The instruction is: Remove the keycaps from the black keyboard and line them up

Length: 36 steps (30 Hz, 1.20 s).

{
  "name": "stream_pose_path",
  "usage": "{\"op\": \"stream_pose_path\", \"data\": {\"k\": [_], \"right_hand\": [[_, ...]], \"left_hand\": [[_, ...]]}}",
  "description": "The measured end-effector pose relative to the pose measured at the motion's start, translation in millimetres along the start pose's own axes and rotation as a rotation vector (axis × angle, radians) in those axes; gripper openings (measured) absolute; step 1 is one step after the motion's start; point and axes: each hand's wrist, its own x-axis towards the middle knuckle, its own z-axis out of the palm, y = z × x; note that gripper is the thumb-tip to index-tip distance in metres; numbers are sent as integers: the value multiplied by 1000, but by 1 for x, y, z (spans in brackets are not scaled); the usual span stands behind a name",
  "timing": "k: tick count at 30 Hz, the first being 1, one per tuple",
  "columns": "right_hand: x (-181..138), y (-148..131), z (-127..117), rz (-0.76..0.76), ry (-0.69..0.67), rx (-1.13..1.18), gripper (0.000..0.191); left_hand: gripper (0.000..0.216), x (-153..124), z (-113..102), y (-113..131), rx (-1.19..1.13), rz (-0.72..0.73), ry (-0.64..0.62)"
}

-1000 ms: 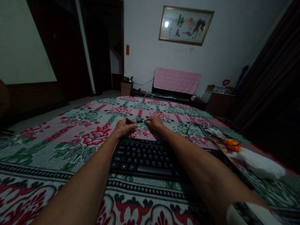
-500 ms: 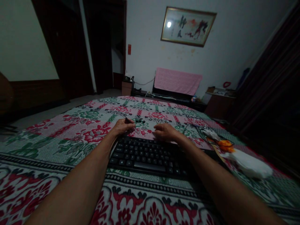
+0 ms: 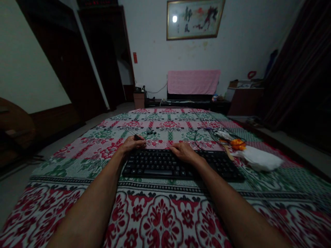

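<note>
A black keyboard (image 3: 160, 164) lies on a floral bedspread (image 3: 160, 213) in front of me. My left hand (image 3: 130, 144) rests at the keyboard's far left corner, fingers closed on a small dark tool (image 3: 137, 137). My right hand (image 3: 184, 152) lies on the keys at the middle of the far edge, fingers curled downward; whether it holds anything is hidden. Several small dark pieces (image 3: 150, 132) lie on the cloth just beyond the keyboard.
To the right of the keyboard lie a tangle of cable (image 3: 207, 136), an orange object (image 3: 237, 144) and a white cloth (image 3: 260, 159). A pink-draped cabinet (image 3: 193, 82) stands against the far wall under a framed picture (image 3: 194, 18). Dark doors on the left.
My right hand has pulled back from the small pieces onto the keyboard's keys. My left hand has kept its place with the tool. The view has shifted back and up.
</note>
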Motion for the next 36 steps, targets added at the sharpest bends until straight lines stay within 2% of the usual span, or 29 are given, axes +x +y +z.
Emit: {"op": "stream_pose_path", "data": {"k": [5,12,17,26,32,36], "right_hand": [[2,6,3,16,35,11,42],[8,11,3,58,27,-4,41],[10,15,6,70,49,-13,40],[8,15,4,93,25,-24,39],[9,14,3,91,25,-20,39],[11,15,4,105,21,-17,38]], "left_hand": [[37,-14,5,12,70,-37,-107],[33,-23,7,22,112,-65,-150],[32,-23,8,32,143,-22,-175],[30,-20,11,25,238,-26,-209],[26,-20,19,28,256,32,-215],[23,-17,20,27,276,69,-280]]}}
